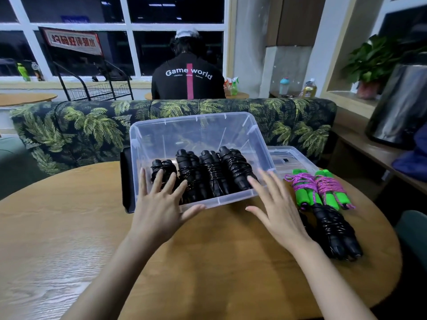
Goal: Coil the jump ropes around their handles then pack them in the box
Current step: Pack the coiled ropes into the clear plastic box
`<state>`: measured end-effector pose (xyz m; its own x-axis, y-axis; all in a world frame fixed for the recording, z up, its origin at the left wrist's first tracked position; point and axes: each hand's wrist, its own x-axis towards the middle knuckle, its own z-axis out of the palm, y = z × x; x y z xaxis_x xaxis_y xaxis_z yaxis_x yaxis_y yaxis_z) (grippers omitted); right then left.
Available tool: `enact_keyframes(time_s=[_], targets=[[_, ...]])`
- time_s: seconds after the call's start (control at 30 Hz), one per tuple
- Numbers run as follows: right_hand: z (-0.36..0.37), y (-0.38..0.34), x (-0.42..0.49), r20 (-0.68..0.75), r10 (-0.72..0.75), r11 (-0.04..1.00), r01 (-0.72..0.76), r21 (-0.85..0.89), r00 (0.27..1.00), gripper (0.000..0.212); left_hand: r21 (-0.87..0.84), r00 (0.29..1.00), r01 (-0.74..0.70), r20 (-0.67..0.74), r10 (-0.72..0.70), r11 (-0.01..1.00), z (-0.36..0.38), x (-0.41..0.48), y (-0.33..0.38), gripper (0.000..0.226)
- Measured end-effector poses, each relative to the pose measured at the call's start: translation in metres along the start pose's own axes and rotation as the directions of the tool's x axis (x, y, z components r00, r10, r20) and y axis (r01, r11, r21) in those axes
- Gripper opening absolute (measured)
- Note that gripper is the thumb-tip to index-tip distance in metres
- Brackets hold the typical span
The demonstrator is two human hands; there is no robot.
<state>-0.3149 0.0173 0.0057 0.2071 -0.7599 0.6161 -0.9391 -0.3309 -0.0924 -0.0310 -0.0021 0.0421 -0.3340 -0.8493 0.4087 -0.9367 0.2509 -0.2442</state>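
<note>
Behind left hand (161,205), half-hidden rope (165,166).

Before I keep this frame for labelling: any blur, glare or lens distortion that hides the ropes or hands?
Head view: the wide lens bows the window frames and the table edge. Head view: the table's near-left grain is smeared. Head view: the clear box shows slight sheen; the black ropes inside stay readable, and the left hand and right hand are fairly sharp.
</note>
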Motion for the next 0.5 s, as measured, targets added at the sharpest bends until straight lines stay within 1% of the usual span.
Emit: enact_keyframes(time_s=[0.07,0.13,0.2,0.23,0.3,0.33,0.4,0.43,0.5], targets=[[0.001,0.006,-0.024,-0.040,0.080,0.994,-0.083,-0.076,0.996,0.069,0.006,1.000,0.010,-0.016,-0.010,1.000,0.000,0.002,-0.001,0.094],[0.004,0.013,-0.045,-0.011,0.228,0.958,-0.226,-0.179,0.974,0.074,0.000,0.999,0.026,-0.020,-0.026,1.000,-0.002,0.006,-0.003,0.097],[0.008,0.020,-0.058,0.052,0.399,0.885,-0.369,-0.284,0.915,0.079,0.006,0.999,0.042,-0.010,-0.042,0.999,-0.004,0.008,-0.004,0.100],[0.010,0.023,-0.062,0.096,0.469,0.847,-0.416,-0.331,0.878,0.080,0.008,0.999,0.046,-0.007,-0.046,0.999,-0.004,0.009,-0.005,0.102],[0.009,0.024,-0.067,0.182,0.542,0.787,-0.419,-0.453,0.821,0.077,0.018,0.999,0.052,0.001,-0.053,0.998,-0.004,0.010,-0.005,0.104],[0.007,0.024,-0.067,0.198,0.543,0.774,-0.394,-0.495,0.816,0.077,0.021,0.998,0.055,0.003,-0.055,0.998,-0.004,0.009,-0.005,0.104],[0.002,0.025,-0.064,0.199,0.512,0.786,-0.363,-0.500,0.835,0.085,0.022,0.999,0.054,0.004,-0.054,0.998,-0.004,0.008,-0.004,0.103],[-0.003,0.024,-0.063,0.221,0.520,0.794,-0.371,-0.482,0.825,0.088,0.022,0.999,0.052,0.005,-0.052,0.998,-0.004,0.008,-0.004,0.101],[-0.009,0.023,-0.062,0.258,0.554,0.794,-0.409,-0.450,0.792,0.085,0.011,0.999,0.050,0.004,-0.050,0.999,-0.003,0.007,-0.004,0.098]])
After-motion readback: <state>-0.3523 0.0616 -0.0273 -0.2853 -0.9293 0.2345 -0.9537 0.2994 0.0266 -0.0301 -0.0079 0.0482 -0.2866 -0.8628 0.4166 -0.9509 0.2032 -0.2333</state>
